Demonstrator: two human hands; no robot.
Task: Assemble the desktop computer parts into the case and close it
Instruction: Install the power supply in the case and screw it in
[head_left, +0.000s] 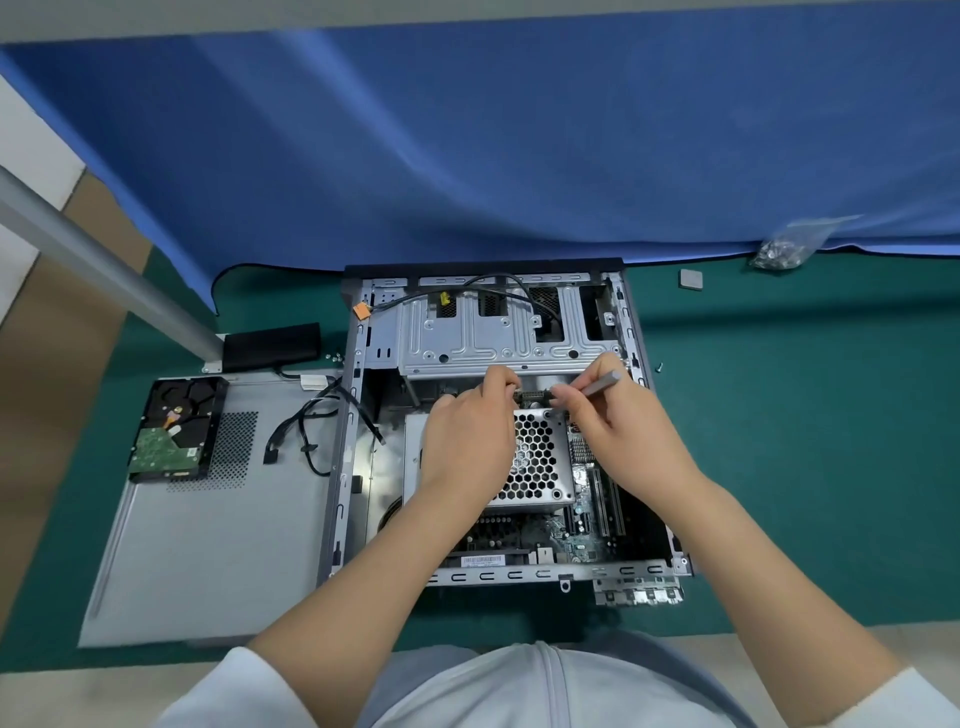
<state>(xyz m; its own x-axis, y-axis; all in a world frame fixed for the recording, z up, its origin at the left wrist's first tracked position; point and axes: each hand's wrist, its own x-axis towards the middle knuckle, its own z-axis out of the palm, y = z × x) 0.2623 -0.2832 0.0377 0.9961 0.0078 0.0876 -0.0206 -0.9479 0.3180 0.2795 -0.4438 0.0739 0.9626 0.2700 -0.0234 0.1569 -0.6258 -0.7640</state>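
A: Holding that small dark part (535, 397) steady? It sits above the perforated cage (535, 457) inside the case (613, 571).

B: Left hand (467, 441) pinches it; right hand (613, 431) grips the grey driver (602, 383). Keep the tip square, turn gently.

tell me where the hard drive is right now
In the head view the hard drive lies outside the case, to its left, on the far corner of the removed side panel, near the loose black cables.
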